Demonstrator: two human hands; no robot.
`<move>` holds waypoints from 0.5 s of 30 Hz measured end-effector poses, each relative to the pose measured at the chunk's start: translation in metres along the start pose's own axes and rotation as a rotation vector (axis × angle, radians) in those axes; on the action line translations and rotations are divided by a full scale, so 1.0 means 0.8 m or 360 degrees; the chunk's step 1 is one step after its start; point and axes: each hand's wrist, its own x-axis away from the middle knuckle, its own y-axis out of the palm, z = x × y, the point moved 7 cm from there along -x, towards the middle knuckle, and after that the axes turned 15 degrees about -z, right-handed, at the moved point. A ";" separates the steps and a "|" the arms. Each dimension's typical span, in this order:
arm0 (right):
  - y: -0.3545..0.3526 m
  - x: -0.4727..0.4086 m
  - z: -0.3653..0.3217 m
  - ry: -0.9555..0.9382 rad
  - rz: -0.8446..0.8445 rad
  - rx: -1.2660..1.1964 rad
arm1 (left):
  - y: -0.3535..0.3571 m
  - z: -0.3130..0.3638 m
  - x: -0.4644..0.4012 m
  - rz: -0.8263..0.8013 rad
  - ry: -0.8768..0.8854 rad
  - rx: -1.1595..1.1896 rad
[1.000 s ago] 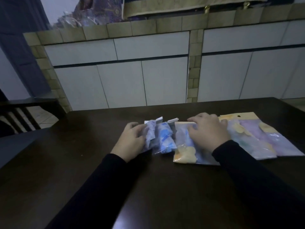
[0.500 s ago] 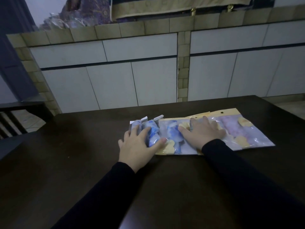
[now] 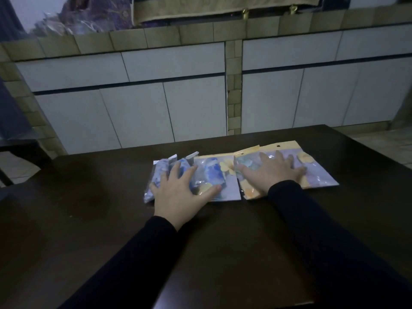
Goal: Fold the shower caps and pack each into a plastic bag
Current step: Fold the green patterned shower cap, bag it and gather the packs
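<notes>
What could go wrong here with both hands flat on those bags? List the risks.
1. The left hand presses two small packs and a flat bag at once; they may slide on the smooth dark table.
2. The right hand covers overlapping bags, so their edges may crease.
3. Dim light could hide an unsealed bag.

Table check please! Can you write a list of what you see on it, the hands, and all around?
Surface: dark wooden table, dimly lit.
Job's things: two narrow packed bags; a flat bag with a blue cap; wide bags with yellow header, overlapping.
Clutter: nothing seen.
Hands: left hand and right hand press flat on the bags, fingers spread.
Cables: nothing seen.
Surroundings: white tiled wall behind; cloth hanging above.
</notes>
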 end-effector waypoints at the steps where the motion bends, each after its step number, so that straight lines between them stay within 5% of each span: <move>1: 0.001 0.000 0.000 -0.0013 -0.0004 0.0007 | 0.002 0.003 -0.002 -0.0019 0.0001 -0.0030; 15: 0.014 -0.010 -0.048 -0.0152 -0.0094 0.0009 | -0.010 -0.019 -0.007 0.0015 -0.0077 -0.0055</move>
